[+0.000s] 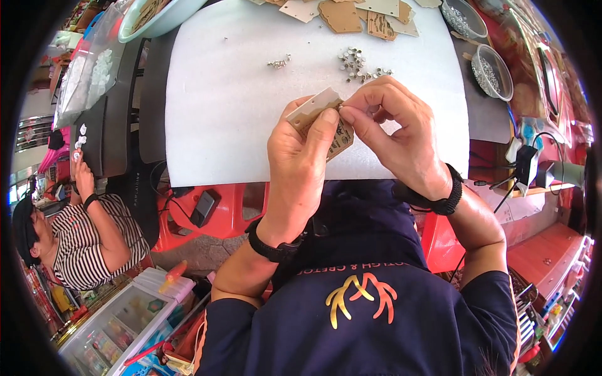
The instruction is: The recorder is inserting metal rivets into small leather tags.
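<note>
My left hand (295, 166) is closed round a small cardboard tag (340, 143), brown with dark print, and a greyish-white edge with small holes shows beside it. The thumb presses on its face. At the tag's upper right edge, the thumb and forefinger of my right hand (404, 135) pinch together; what lies between the fingertips is too small to make out. Just beyond my right hand lies a loose cluster of small silvery metal studs (354, 62). A smaller group of tiny metal pieces (279, 62) is farther left. Both hands are above the white foam sheet (219, 113).
Brown and grey cardboard pieces (342, 15) are piled at the far edge. Two clear tubs (492, 72) of metal bits stand at the right. A pale basin (160, 22) and a plastic bag (94, 72) are at far left. Another person (100, 241) in stripes sits left, near a red stool (229, 216).
</note>
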Demonstrator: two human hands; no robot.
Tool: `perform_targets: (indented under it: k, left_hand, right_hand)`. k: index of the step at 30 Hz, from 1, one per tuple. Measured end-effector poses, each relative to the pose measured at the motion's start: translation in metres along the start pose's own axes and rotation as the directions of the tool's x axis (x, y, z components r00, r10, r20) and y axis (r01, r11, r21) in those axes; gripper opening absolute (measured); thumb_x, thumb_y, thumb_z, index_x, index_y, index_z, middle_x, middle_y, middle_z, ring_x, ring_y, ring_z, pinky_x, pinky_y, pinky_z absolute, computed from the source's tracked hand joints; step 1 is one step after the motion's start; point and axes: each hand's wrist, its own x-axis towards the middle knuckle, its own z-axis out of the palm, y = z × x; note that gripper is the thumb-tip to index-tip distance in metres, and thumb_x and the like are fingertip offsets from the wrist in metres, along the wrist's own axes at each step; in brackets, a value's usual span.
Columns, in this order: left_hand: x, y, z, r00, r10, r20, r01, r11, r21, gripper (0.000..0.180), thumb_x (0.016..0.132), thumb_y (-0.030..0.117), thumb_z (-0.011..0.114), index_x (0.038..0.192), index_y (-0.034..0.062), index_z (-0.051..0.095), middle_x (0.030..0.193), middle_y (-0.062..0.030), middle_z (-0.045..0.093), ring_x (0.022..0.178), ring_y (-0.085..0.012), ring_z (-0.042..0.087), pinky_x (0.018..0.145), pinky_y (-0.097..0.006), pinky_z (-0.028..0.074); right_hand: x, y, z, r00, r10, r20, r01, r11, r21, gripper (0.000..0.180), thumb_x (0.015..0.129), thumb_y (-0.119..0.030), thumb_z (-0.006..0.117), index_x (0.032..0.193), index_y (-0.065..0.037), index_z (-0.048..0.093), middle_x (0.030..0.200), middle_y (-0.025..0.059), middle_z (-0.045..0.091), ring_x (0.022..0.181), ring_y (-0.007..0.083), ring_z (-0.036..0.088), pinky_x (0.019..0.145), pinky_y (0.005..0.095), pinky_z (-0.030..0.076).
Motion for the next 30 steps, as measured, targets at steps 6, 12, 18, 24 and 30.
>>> perform_targets:
  k: [6, 12, 18, 24, 30]
  left_hand:
    - [0.0, -0.001, 0.001, 1.0, 0.017, 0.0, -0.017, 1.0, 0.025, 0.025, 0.098, 0.015, 0.059, 0.114, -0.0034, 0.055, 0.099, -0.005, 0.061, 0.089, -0.0064, 0.057, 0.078, -0.022, 0.048]
    - [-0.002, -0.001, 0.003, 0.996, 0.094, 0.004, -0.094, 0.99, 0.108, 0.021, 0.098, 0.011, 0.056, 0.114, -0.0035, 0.054, 0.097, -0.0047, 0.061, 0.087, -0.0061, 0.056, 0.077, -0.022, 0.048]
    - [-0.002, -0.002, 0.003, 0.995, 0.09, 0.045, -0.094, 0.992, 0.081, 0.021, 0.099, 0.012, 0.055, 0.114, -0.002, 0.05, 0.099, -0.0052, 0.059, 0.089, -0.0063, 0.056, 0.078, -0.022, 0.048]
    - [-0.004, -0.002, 0.002, 0.994, 0.095, 0.063, -0.099, 0.993, 0.066, 0.02, 0.099, 0.012, 0.054, 0.113, 0.0005, 0.046, 0.1, -0.0056, 0.058, 0.09, -0.0065, 0.055, 0.078, -0.022, 0.047]
    - [-0.006, -0.001, -0.001, 0.994, 0.052, 0.097, -0.06, 0.994, 0.086, 0.02, 0.099, 0.012, 0.055, 0.113, 0.0019, 0.045, 0.1, -0.0048, 0.057, 0.088, -0.0056, 0.054, 0.076, -0.022, 0.047]
  right_hand:
    - [-0.001, 0.002, 0.002, 0.997, 0.08, -0.018, -0.078, 0.995, 0.066, 0.009, 0.084, -0.007, 0.071, 0.089, -0.002, 0.065, 0.082, 0.0058, 0.064, 0.069, 0.0156, 0.062, 0.057, 0.0262, 0.049]
    - [0.0, -0.002, 0.003, 0.98, 0.201, -0.003, -0.199, 0.971, 0.131, 0.014, 0.084, -0.008, 0.072, 0.096, -0.002, 0.067, 0.088, 0.0068, 0.064, 0.072, 0.0155, 0.063, 0.06, 0.0263, 0.051]
    - [0.001, 0.002, -0.002, 0.999, -0.046, 0.003, 0.046, 0.999, -0.02, 0.018, 0.083, -0.006, 0.072, 0.1, -0.002, 0.068, 0.091, 0.0082, 0.063, 0.07, 0.0158, 0.062, 0.061, 0.0265, 0.051]
    - [0.006, 0.003, -0.009, 0.997, -0.028, 0.07, 0.028, 1.0, 0.009, 0.016, 0.081, -0.005, 0.071, 0.094, 0.0, 0.065, 0.084, 0.0075, 0.063, 0.069, 0.0159, 0.061, 0.064, 0.0276, 0.05]
    - [0.005, 0.005, -0.01, 0.97, 0.166, 0.177, -0.194, 0.968, 0.157, 0.016, 0.083, -0.01, 0.068, 0.091, 0.003, 0.062, 0.079, 0.0068, 0.063, 0.069, 0.0136, 0.06, 0.065, 0.0283, 0.05]
